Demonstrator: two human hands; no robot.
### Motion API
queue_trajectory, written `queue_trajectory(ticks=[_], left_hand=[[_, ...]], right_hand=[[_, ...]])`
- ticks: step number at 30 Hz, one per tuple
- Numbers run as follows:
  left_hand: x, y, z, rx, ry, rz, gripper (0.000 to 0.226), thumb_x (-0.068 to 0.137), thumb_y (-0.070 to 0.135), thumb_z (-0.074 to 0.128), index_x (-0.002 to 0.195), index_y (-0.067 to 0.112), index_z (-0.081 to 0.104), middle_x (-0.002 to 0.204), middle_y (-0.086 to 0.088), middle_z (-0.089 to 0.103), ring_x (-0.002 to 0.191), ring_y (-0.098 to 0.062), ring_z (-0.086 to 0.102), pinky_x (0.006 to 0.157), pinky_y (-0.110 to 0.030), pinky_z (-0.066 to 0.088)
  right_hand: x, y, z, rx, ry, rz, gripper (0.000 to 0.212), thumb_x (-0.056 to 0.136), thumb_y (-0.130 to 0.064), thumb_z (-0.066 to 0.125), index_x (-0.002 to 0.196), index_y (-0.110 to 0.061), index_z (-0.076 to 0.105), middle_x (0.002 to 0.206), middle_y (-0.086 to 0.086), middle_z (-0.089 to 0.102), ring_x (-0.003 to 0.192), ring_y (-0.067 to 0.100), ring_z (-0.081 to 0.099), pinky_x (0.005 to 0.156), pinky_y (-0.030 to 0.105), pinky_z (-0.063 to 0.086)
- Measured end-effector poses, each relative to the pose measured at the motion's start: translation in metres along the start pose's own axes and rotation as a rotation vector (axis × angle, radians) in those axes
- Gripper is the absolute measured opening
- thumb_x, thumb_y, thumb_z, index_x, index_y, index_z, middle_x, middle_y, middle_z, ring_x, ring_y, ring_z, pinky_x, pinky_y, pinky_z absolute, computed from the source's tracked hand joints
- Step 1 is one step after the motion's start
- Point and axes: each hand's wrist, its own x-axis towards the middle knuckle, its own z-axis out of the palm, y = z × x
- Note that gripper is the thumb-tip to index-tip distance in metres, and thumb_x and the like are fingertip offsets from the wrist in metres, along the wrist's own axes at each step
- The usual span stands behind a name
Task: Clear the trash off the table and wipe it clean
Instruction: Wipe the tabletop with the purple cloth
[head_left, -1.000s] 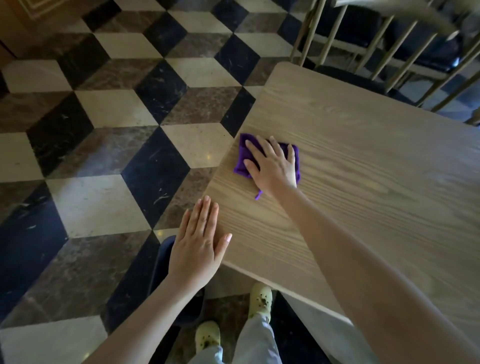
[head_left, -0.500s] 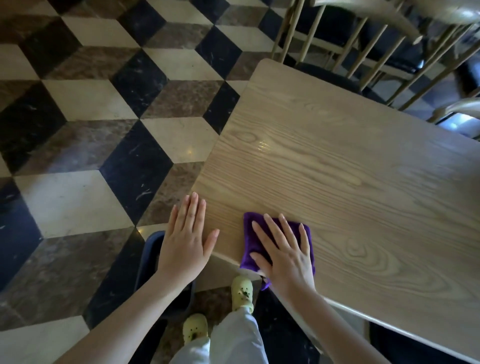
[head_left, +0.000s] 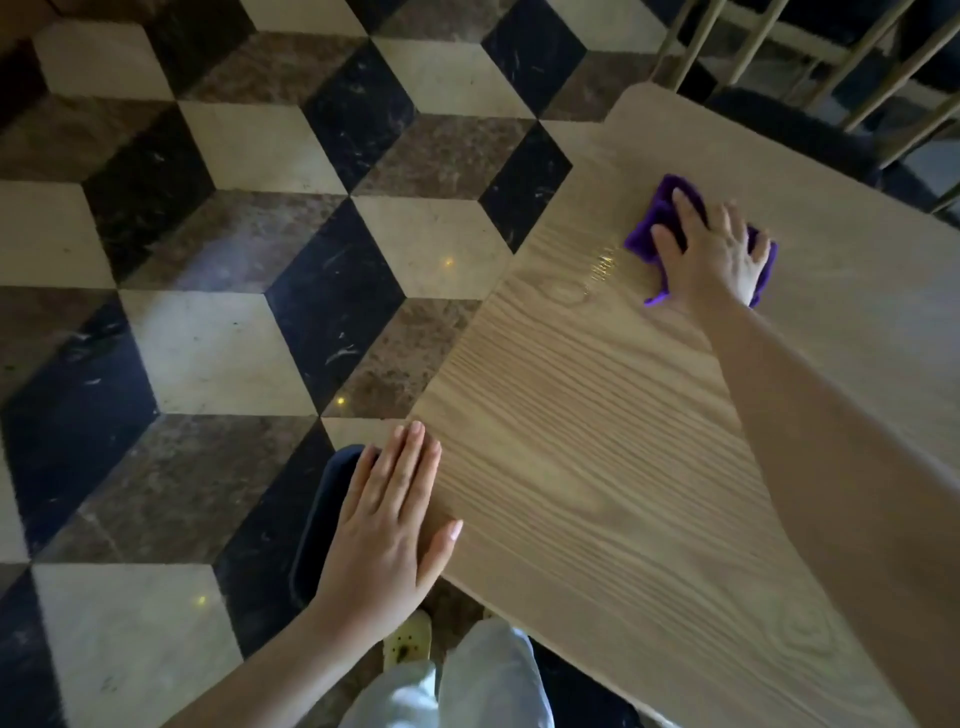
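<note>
Pressing flat, the spread fingers (head_left: 687, 210) of the right hand (head_left: 714, 257) pin the purple cloth (head_left: 647, 231) to the table (head_left: 597, 457), far side, near its left edge. Left hand (head_left: 387, 535): fingers straight, together, resting on near-left corner. Dark bin (head_left: 319, 525) on floor under that corner; contents hidden. Cloth was at near edge half a second ago. Wet streak (head_left: 602, 265) left of cloth. Open tabletop between hands; chair (head_left: 789, 130) beyond far edge.

No readable text, label, brand, number or sign appears on anything in this view.
</note>
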Motion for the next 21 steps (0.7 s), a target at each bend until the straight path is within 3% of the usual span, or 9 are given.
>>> queue_trajectory(ticks=[5, 8, 14, 21], left_hand=[[0.002, 0.003, 0.001, 0.028, 0.002, -0.017, 0.068, 0.096, 0.05, 0.027, 0.146, 0.005, 0.026, 0.156, -0.013, 0.022, 0.145, -0.026, 0.019, 0.116, -0.044, 0.019], [0.003, 0.002, 0.001, 0.028, 0.005, -0.02, 0.067, 0.096, 0.05, 0.028, 0.146, 0.005, 0.025, 0.156, -0.013, 0.022, 0.145, -0.026, 0.02, 0.115, -0.045, 0.02], [0.0, 0.0, -0.001, 0.023, -0.013, -0.015, 0.069, 0.097, 0.051, 0.025, 0.147, 0.005, 0.022, 0.157, -0.014, 0.018, 0.146, -0.026, 0.015, 0.116, -0.044, 0.017], [0.003, 0.0, -0.009, 0.031, -0.069, -0.011, 0.071, 0.096, 0.053, 0.018, 0.147, 0.004, 0.021, 0.156, -0.013, 0.016, 0.145, -0.018, 0.007, 0.119, -0.034, 0.0]], right_hand=[[0.052, -0.025, -0.001, 0.068, 0.048, 0.134, 0.052, 0.096, -0.048, 0.021, 0.146, -0.032, 0.026, 0.155, 0.004, 0.025, 0.145, 0.025, 0.013, 0.115, 0.056, 0.003], [0.044, -0.047, 0.002, 0.061, 0.018, 0.071, 0.052, 0.097, -0.047, 0.018, 0.147, -0.032, 0.024, 0.156, 0.004, 0.023, 0.145, 0.025, 0.012, 0.116, 0.056, 0.002], [-0.053, -0.099, 0.014, 0.036, -0.056, -0.181, 0.051, 0.097, -0.047, 0.024, 0.147, -0.035, 0.022, 0.157, -0.005, 0.018, 0.146, 0.022, 0.01, 0.115, 0.057, 0.002], [-0.197, -0.103, 0.019, 0.036, -0.148, -0.382, 0.055, 0.095, -0.051, 0.027, 0.147, -0.036, 0.019, 0.158, -0.008, 0.015, 0.147, 0.021, 0.007, 0.117, 0.053, -0.001]])
